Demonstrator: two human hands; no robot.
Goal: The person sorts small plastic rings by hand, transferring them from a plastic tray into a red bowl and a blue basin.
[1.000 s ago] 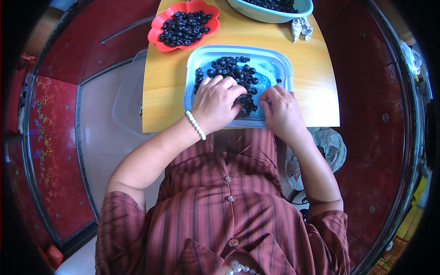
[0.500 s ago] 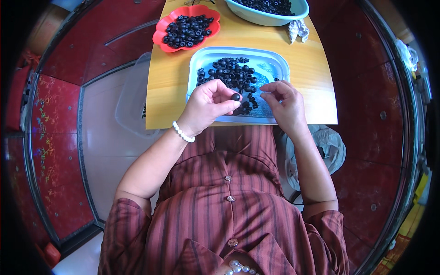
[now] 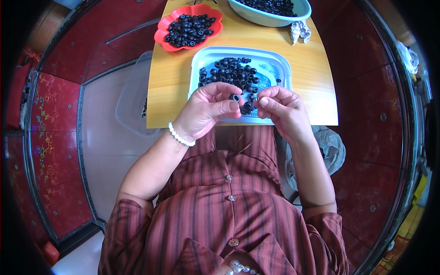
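Note:
My left hand [image 3: 206, 107] holds a small round black cap [image 3: 234, 97] between thumb and fingers, its hollow opening showing. Just to the right, my right hand [image 3: 285, 110] is closed in a pinch; a tiny dark piece [image 3: 257, 98] shows at its fingertips, too small to name. Both hands hover over the near part of a pale blue tray [image 3: 243, 49]. Loose black caps [image 3: 231, 73] lie heaped in it, partly hidden behind my hands, and its patterned blue bottom shows at the right.
A red petal-edged dish [image 3: 162, 36] of black caps stands at the table's far left. A light green basin [image 3: 261, 19] holds more at the back, with crumpled wrapping [image 3: 300, 32] beside it. A clear plastic bin [image 3: 130, 101] and a plastic bag [image 3: 332, 151] flank the wooden table [image 3: 169, 91].
The cap in my left hand has turned, so its opening now shows instead of its rounded side. My right hand has moved slightly left, and a small dark piece shows at its fingertips.

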